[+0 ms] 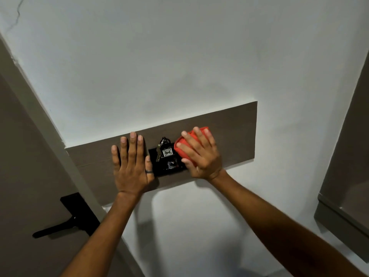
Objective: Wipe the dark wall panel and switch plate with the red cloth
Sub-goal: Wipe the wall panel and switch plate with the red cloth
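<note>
Right grip presses red cloth flat, just right of switch plate; left grip splayed, empty, bracing dark panel. I'd advise light pressure near hanging keys.

Most of the red cloth lies hidden under our right hand, so we see only its upper and left edges. That hand also covers the right end of the black switch plate, and our left hand hides part of the dark wall panel. The key tag seems to read 406, though it is too small to be sure. The grey door is cut off by the left edge.
</note>
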